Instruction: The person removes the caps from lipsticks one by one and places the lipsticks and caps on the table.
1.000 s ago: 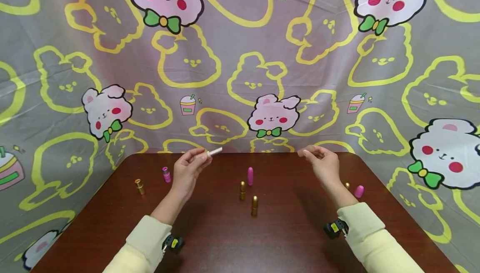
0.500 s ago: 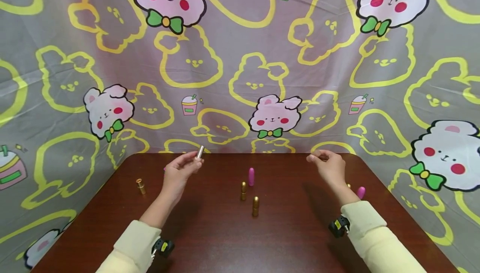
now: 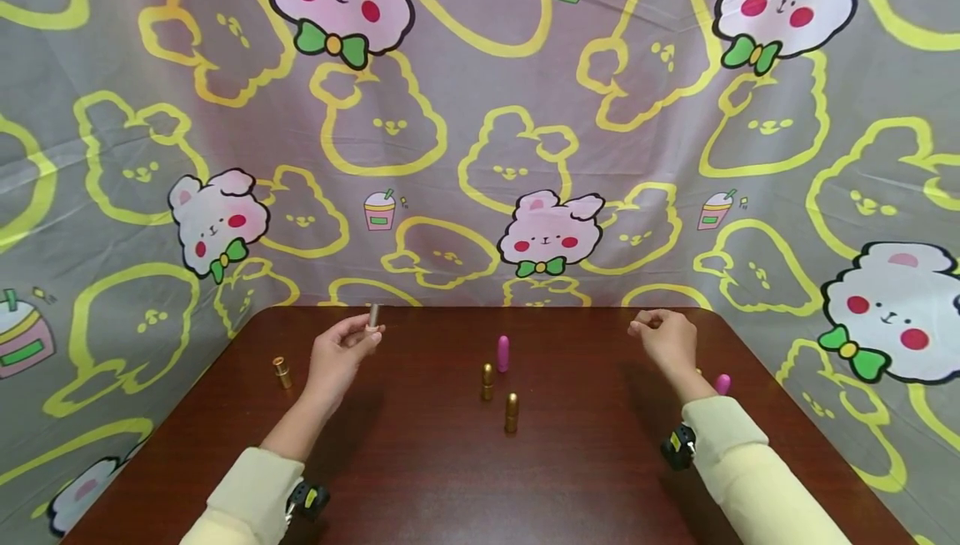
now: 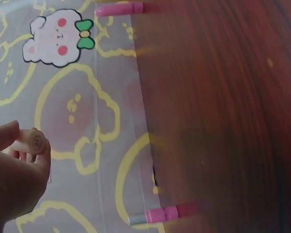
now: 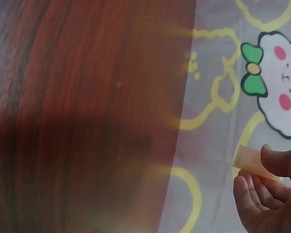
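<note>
Left hand [image 3: 339, 352]: thumb and fingers pinch the lipstick base [image 3: 373, 317], near upright above the table [image 3: 585, 470] — likely light, stiff, slick; hold its lower peach end. Right hand [image 3: 669, 343]: fingers pinch the raised pale cap [image 5: 248, 158] (lettered, probably thin plastic) — grip its sides lightly.

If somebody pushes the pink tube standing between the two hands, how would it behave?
The pink tube would likely tip, being tall and narrow. Once fallen, it may roll, since its body looks round. Its smooth-looking surface could be slippery.
</note>
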`<action>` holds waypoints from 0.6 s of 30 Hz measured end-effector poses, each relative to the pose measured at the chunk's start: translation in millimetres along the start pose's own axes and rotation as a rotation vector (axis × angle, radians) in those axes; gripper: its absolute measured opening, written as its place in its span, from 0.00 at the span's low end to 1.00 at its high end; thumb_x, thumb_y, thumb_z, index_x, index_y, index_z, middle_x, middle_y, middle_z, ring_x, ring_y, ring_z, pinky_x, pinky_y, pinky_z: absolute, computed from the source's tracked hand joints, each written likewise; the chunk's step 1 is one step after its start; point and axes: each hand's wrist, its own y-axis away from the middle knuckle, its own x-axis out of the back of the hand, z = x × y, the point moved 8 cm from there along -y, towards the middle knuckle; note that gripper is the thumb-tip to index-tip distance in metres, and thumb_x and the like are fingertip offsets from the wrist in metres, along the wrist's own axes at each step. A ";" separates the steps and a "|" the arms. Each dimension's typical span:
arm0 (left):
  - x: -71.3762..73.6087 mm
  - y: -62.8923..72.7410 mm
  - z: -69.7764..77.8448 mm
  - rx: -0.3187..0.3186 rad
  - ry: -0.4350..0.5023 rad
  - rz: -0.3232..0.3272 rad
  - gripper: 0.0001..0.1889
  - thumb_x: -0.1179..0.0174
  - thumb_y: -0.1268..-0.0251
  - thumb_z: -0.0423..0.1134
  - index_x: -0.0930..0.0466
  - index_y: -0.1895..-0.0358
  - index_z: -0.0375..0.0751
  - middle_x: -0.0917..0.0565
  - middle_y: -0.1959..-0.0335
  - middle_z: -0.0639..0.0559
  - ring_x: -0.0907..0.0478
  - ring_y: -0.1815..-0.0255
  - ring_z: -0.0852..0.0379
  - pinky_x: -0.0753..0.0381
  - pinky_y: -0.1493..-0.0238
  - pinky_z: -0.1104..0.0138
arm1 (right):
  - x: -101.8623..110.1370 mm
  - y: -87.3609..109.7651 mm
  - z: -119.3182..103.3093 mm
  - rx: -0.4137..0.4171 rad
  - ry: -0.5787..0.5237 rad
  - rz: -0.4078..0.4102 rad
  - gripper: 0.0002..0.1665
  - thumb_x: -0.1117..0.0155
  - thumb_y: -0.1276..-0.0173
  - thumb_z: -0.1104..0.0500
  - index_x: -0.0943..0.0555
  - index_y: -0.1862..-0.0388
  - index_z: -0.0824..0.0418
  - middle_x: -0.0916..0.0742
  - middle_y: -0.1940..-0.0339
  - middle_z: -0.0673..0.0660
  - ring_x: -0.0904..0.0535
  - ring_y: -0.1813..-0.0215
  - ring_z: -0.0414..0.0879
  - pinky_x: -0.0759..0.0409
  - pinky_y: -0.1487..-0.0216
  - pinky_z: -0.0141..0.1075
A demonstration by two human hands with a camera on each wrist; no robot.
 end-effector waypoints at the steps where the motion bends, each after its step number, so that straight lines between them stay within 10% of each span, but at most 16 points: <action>1: 3.3 -0.7 -1.5 -0.002 -0.017 0.012 0.17 0.39 0.36 0.24 0.25 0.44 0.23 0.16 0.54 0.35 0.18 0.63 0.70 0.19 0.62 0.74 | 0.2 -0.1 1.9 -0.008 0.006 -0.004 0.09 0.32 0.37 0.59 0.14 0.69 0.65 0.12 0.69 0.59 0.23 0.63 0.56 0.30 0.65 0.41; 18: 57.2 -5.9 -26.2 0.052 -0.450 0.165 0.11 0.36 0.39 0.29 0.22 0.56 0.25 0.15 0.61 0.34 0.21 0.69 0.66 0.28 0.70 0.78 | -4.9 -0.9 24.4 -0.045 0.143 -0.099 0.16 0.37 0.39 0.60 0.19 0.86 0.62 0.18 0.81 0.56 0.24 0.65 0.63 0.27 0.61 0.53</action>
